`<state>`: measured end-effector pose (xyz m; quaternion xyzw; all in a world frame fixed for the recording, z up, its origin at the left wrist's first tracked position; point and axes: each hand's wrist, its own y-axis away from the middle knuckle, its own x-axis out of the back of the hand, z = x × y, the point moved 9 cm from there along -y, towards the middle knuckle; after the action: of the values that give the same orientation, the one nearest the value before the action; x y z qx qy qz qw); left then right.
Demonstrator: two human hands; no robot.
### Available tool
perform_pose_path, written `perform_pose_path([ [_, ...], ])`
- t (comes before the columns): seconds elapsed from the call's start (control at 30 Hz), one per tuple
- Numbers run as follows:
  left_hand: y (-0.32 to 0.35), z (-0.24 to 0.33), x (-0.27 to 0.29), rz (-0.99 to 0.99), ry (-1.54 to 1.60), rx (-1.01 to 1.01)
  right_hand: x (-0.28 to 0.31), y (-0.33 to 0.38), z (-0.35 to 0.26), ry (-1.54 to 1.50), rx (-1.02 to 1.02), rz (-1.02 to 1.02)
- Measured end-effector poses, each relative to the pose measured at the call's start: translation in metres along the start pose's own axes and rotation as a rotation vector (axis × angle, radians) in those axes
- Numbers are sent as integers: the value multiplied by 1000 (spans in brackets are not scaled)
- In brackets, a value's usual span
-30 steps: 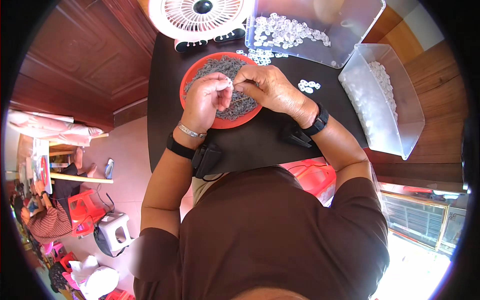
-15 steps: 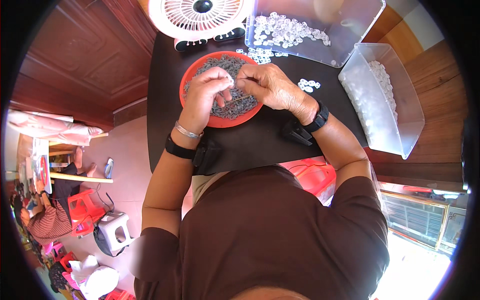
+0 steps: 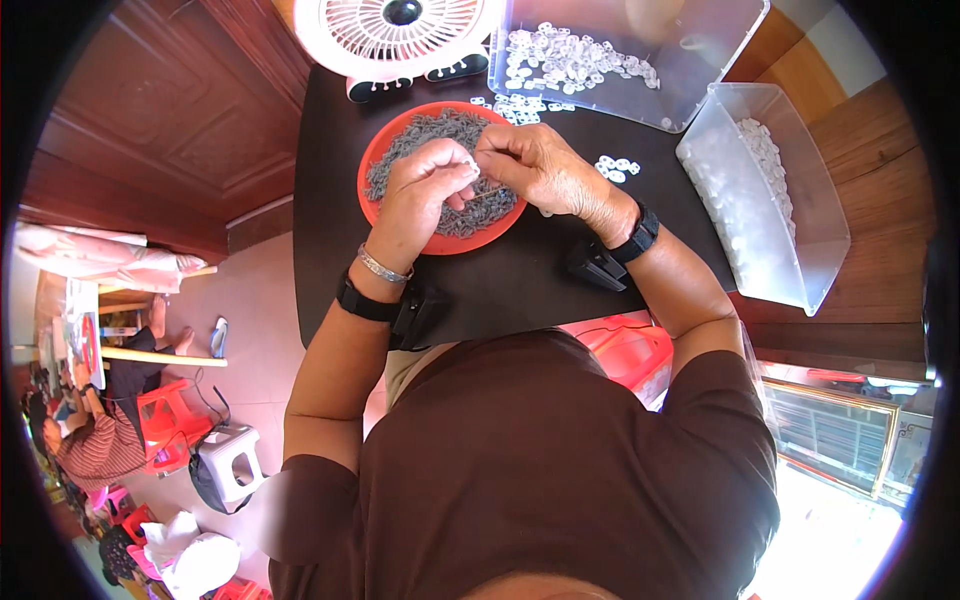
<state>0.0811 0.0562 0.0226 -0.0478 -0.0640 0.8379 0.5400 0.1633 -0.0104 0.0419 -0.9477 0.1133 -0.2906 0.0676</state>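
Note:
Both hands meet over a red bowl [image 3: 372,205] heaped with small dark grey pieces [image 3: 445,128]. Between thumb and forefinger, my left hand [image 3: 425,190] pinches a small white plastic piece [image 3: 471,167]. Close against it on the right, my right hand [image 3: 540,172] has its thumb and fingers pressed together; what they hold is too small to make out. A thin yellowish stick [image 3: 487,194] shows just below the fingertips, and I cannot tell which hand it belongs to. Loose white pieces [image 3: 617,168] lie on the black table right of my right hand.
A pink-and-white fan [image 3: 385,45] stands behind the bowl. A clear bin [image 3: 690,60] holds white pieces, with more spilled before it. Another translucent bin [image 3: 735,235] of white pieces sits at the table's right edge. Another person [image 3: 100,440] sits far left beside red stools.
My left hand has shifted slightly right, its fingertips now closer to those of my right hand. My right hand has barely moved.

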Motion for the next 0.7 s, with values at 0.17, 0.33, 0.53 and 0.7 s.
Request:
perform_pose_path([
  [0.17,1,-2,-3,-41,-19,18,3,0,-3,51,8,27],
  [0.33,2,-5,-3,-71,15,96,-2,1,-3,59,4,-79],
  [0.53,3,-14,1,-47,129,193,-2,1,-5,105,56,-34],
  [0.7,4,-17,0,-28,210,273,-1,2,-8,92,100,-3],
])
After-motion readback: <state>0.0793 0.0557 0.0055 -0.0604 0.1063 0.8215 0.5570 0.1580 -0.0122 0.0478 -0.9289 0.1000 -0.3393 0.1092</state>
